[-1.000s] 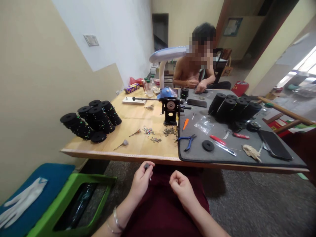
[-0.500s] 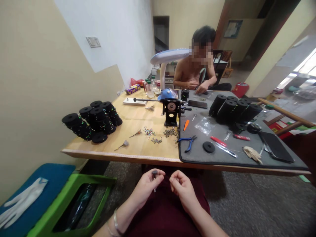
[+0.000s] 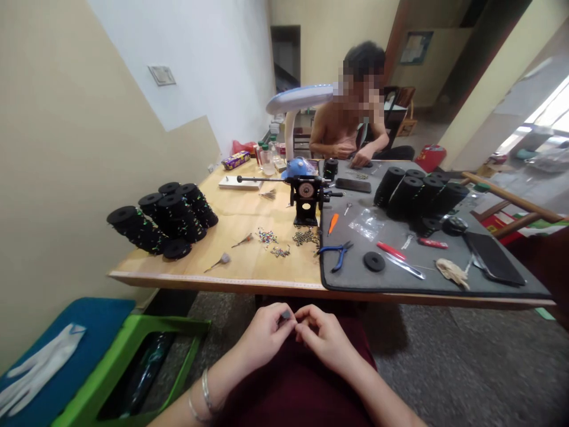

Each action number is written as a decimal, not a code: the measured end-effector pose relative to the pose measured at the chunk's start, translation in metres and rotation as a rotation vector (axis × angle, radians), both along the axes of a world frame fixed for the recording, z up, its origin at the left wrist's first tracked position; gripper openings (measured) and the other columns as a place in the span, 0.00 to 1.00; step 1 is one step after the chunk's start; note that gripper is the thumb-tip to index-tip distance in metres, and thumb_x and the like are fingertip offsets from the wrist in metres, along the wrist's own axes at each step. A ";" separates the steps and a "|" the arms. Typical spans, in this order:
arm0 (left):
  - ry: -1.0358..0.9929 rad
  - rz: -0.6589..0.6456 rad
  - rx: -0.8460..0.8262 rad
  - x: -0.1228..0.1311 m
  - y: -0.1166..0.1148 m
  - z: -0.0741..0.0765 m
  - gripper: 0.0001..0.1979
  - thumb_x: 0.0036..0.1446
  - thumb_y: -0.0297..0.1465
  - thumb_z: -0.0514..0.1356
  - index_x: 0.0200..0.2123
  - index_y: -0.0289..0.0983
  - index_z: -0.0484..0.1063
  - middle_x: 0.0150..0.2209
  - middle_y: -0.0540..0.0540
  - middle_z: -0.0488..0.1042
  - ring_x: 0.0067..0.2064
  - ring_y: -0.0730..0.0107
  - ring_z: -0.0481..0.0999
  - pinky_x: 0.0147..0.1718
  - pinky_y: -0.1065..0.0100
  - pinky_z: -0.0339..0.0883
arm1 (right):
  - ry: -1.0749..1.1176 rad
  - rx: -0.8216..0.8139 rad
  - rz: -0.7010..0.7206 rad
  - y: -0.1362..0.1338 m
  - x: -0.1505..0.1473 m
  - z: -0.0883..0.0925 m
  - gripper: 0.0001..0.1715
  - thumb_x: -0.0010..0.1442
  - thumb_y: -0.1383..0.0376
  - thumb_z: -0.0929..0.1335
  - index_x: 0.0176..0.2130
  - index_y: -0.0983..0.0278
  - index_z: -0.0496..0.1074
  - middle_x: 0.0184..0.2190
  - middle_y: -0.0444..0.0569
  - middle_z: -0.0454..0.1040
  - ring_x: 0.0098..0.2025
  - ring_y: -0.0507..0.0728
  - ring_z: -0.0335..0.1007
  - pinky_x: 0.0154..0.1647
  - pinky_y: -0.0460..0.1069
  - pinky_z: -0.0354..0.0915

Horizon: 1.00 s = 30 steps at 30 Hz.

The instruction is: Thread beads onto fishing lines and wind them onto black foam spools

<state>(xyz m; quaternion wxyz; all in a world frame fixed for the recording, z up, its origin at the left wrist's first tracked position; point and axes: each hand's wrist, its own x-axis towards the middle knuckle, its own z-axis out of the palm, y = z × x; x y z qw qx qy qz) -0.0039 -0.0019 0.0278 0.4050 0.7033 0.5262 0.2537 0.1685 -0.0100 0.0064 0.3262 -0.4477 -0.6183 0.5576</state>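
Both hands meet in front of the counter (image 3: pixel 293 271), below the middle of its near edge and above a dark red garment on the lap. The left hand (image 3: pixel 269 335) is closed, holding a small grey piece (image 3: pixel 285 315) between thumb and forefinger; two bracelets (image 3: pixel 205 391) circle that wrist. The right hand (image 3: pixel 323 335) is curled narrow with its thumb near the forefinger, its fingertips just beside or touching the left ones; whether anything is pinched there, I cannot tell. Nearest on the counter, toward the near edge, lie a grey-tipped pin (image 3: pixel 224 259), a scatter of coloured beads (image 3: pixel 267 236) and a heap of metal bits (image 3: pixel 304 237) at the foot of a black crank machine (image 3: pixel 306 212). A grey mat (image 3: pixel 355 280) covers the right part; blue pliers (image 3: pixel 341 256) lie near its front left corner, with a flat black ring (image 3: pixel 368 267) to their right and an orange tool (image 3: pixel 332 224) behind them. Stacked black spools (image 3: pixel 174 207) stand toward the counter's left edge, and more black stacks (image 3: pixel 393 193) toward the far right. Across the far edge sits another person (image 3: pixel 326 127), hands together near the mat, beside a lamp (image 3: pixel 300 99).
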 end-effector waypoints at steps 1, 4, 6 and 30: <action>0.015 -0.011 -0.002 0.000 0.001 0.001 0.09 0.54 0.31 0.56 0.24 0.35 0.71 0.24 0.49 0.71 0.27 0.70 0.66 0.27 0.70 0.57 | -0.083 0.086 0.010 0.000 0.001 0.002 0.08 0.59 0.62 0.64 0.36 0.64 0.70 0.22 0.44 0.72 0.23 0.51 0.66 0.26 0.45 0.59; -0.020 -0.018 -0.067 0.000 0.003 -0.002 0.09 0.54 0.32 0.57 0.25 0.35 0.72 0.24 0.49 0.71 0.28 0.70 0.66 0.28 0.70 0.57 | -0.249 0.242 0.011 -0.001 0.003 0.001 0.08 0.58 0.65 0.64 0.29 0.63 0.69 0.21 0.43 0.71 0.22 0.50 0.64 0.25 0.44 0.55; -0.145 -0.009 -0.185 0.001 0.004 -0.008 0.09 0.54 0.34 0.57 0.29 0.35 0.72 0.25 0.49 0.71 0.28 0.71 0.67 0.28 0.70 0.59 | -0.253 0.230 -0.022 -0.001 0.003 -0.003 0.09 0.58 0.65 0.64 0.26 0.63 0.67 0.18 0.42 0.70 0.20 0.50 0.63 0.23 0.44 0.54; -0.833 0.249 -0.677 0.012 -0.012 -0.036 0.13 0.48 0.34 0.66 0.30 0.34 0.66 0.27 0.47 0.75 0.28 0.74 0.73 0.25 0.75 0.59 | 0.287 -0.371 -0.297 0.001 -0.011 -0.026 0.25 0.49 0.46 0.69 0.29 0.63 0.62 0.08 0.35 0.66 0.08 0.44 0.48 0.07 0.38 0.43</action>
